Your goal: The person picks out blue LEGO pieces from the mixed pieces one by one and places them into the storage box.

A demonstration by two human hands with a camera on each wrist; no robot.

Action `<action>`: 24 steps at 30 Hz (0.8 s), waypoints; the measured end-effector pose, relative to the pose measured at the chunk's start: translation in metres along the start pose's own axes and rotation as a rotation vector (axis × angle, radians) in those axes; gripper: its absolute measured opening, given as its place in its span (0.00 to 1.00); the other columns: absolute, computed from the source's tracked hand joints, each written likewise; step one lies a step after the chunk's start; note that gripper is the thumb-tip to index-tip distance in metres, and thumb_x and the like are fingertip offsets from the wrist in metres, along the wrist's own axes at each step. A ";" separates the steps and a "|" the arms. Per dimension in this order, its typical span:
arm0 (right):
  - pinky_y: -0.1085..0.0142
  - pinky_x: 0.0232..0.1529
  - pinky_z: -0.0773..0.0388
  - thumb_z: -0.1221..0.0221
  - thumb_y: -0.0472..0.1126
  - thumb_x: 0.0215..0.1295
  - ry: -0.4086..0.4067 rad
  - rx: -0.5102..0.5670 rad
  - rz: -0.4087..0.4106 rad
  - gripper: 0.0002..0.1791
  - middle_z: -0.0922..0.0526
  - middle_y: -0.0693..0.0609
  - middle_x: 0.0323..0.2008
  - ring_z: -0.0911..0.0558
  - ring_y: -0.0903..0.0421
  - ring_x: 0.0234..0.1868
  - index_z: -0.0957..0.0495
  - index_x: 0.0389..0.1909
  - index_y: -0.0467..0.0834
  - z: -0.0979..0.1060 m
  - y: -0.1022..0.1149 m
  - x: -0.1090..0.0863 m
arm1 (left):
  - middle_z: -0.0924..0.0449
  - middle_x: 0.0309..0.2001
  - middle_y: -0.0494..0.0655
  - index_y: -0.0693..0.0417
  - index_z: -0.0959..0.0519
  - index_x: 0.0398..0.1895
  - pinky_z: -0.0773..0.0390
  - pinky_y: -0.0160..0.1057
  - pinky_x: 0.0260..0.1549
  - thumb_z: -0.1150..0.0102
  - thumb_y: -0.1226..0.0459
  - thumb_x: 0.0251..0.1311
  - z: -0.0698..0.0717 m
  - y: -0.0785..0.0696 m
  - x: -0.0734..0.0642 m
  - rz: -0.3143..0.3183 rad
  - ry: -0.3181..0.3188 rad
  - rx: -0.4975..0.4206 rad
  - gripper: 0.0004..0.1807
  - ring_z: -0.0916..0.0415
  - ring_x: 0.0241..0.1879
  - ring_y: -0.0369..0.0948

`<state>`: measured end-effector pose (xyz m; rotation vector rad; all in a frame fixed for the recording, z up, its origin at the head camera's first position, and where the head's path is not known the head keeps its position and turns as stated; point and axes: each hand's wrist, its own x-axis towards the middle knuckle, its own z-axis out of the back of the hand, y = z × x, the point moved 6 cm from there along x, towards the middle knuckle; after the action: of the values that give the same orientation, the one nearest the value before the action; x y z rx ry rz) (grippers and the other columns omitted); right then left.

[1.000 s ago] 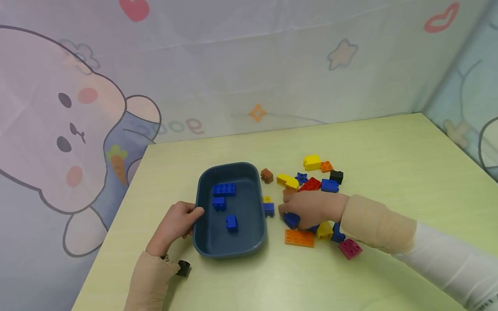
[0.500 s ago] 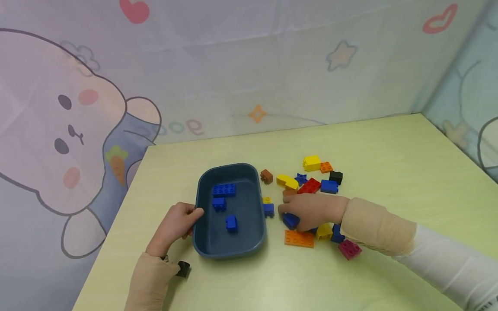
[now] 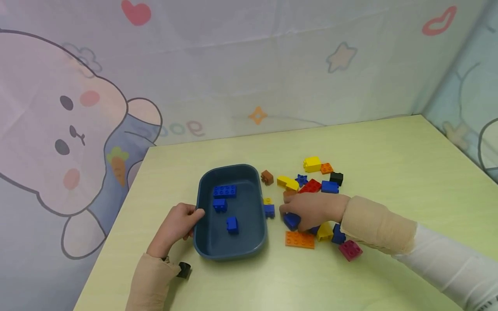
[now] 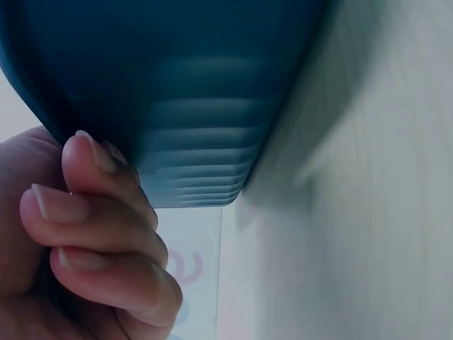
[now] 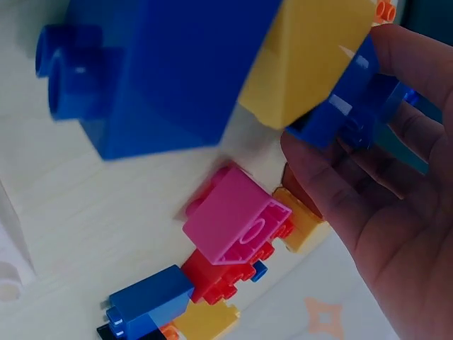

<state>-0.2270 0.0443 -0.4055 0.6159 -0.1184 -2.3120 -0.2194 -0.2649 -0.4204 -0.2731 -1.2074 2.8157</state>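
At the left side of a dark blue-grey plastic bin (image 3: 247, 239), my left hand (image 3: 180, 221) grips the rim; in the left wrist view its fingers curl against the outer wall. Inside the bin lie a long blue toy brick (image 3: 225, 191) and two smaller ones, a blue brick (image 3: 220, 205) and another blue brick (image 3: 232, 225). My right hand (image 3: 315, 209) is down in the brick pile, its thumb and fingers around a blue brick (image 3: 292, 221). The right wrist view has a yellow brick (image 5: 304, 64) right beside those fingertips. The palm hides part of the pile.
Around the right hand lie a flat orange brick (image 3: 299, 239), a magenta brick (image 3: 350, 250), a red brick (image 3: 310, 186) and a black brick (image 3: 336, 178). A brown brick (image 3: 267, 177) sits near the bin's right side. A printed cloth (image 3: 272, 65) hangs behind the table (image 3: 381, 151).
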 end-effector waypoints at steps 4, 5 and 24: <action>0.55 0.52 0.21 0.29 0.42 0.59 -0.010 0.001 0.019 0.25 0.26 0.44 0.61 0.23 0.50 0.49 0.21 0.58 0.48 0.006 0.000 -0.002 | 0.29 0.10 0.46 0.54 0.29 0.13 0.33 0.38 0.13 0.48 0.61 0.66 0.000 -0.001 0.000 -0.013 0.002 0.002 0.21 0.36 0.08 0.41; 0.55 0.52 0.21 0.29 0.41 0.59 -0.013 -0.001 0.027 0.25 0.25 0.44 0.60 0.23 0.50 0.49 0.21 0.57 0.48 0.008 0.000 -0.002 | 0.29 0.10 0.46 0.54 0.29 0.13 0.32 0.39 0.13 0.48 0.61 0.67 0.000 -0.002 0.000 -0.016 0.001 0.003 0.21 0.35 0.08 0.41; 0.61 0.44 0.20 0.36 0.32 0.58 -0.100 -0.004 0.001 0.27 0.25 0.49 0.50 0.23 0.52 0.43 0.24 0.61 0.44 0.055 -0.008 -0.021 | 0.29 0.11 0.47 0.55 0.29 0.14 0.29 0.41 0.14 0.49 0.61 0.68 0.000 0.000 0.001 -0.014 0.008 -0.010 0.21 0.35 0.09 0.43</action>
<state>-0.2449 0.0593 -0.3506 0.4977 -0.1607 -2.3413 -0.2198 -0.2643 -0.4207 -0.2748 -1.2168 2.7949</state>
